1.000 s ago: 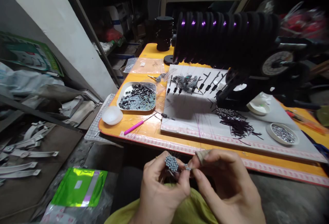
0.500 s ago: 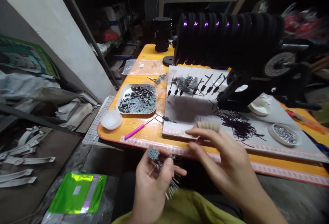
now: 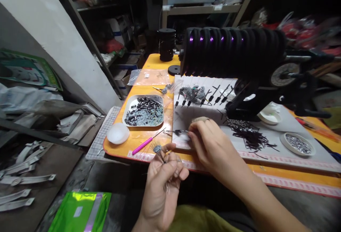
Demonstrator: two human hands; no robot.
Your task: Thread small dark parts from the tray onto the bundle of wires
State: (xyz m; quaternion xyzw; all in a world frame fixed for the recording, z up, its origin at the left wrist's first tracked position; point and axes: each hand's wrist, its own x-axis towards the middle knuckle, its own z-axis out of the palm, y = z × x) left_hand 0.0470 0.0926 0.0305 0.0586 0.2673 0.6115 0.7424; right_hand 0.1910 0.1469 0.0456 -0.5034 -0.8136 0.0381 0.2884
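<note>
My left hand [image 3: 166,177] is closed around a bundle of thin wires [image 3: 157,149] with a grey, clustered head that sticks up past the fingers. Over the front edge of the white board [image 3: 202,118], my right hand [image 3: 213,141] has its thumb and fingertips together at the right end of a thin line. On that line is a small black cylinder [image 3: 178,131]; whatever lies inside the pinch is hidden. A pink-handled hook tool [image 3: 144,145] rests on the orange table to the left of the board.
A tray [image 3: 127,100] of black and grey small parts stands left, beside a white round lid [image 3: 118,133]. A black rack of spools [image 3: 231,54] rises over the board, lines hanging from it. Black strips [image 3: 252,136] and a dish of silvery pieces [image 3: 297,144] lie right.
My right hand has moved left and its spread fingers have closed at the line by the black cylinder. My left hand has tilted and risen slightly, still holding the wire bundle. The view has shifted upward.
</note>
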